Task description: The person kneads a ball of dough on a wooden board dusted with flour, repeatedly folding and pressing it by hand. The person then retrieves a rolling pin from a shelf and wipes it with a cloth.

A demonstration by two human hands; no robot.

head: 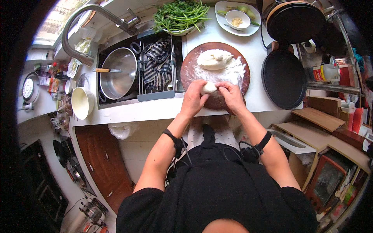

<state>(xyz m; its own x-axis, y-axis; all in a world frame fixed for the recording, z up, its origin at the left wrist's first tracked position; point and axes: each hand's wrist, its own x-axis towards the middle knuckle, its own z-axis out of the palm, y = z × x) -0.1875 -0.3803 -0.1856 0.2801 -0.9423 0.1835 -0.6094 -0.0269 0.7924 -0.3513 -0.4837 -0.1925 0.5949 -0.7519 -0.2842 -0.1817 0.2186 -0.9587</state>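
Between my two hands is a small smooth piece of white dough (208,87), held over the near part of a round wooden board (194,55). My left hand (194,94) wraps its left side, the thumb below. At its right end, the fingertips of my right hand (232,95) pinch the edge. A larger lump of dough (214,59) rests on the far half of the board. Loose white flour (235,71) is spread thickly around that lump and thinly elsewhere on the wood.
Left of the board, a sink holds a steel pot (118,78) and a striped cloth (158,64). Leafy greens (180,16) fill a bowl behind. A white plate (223,29) carries a small bowl (238,24). A black flat pan (283,78) lies at right; a cream bowl (82,103) stands far left.
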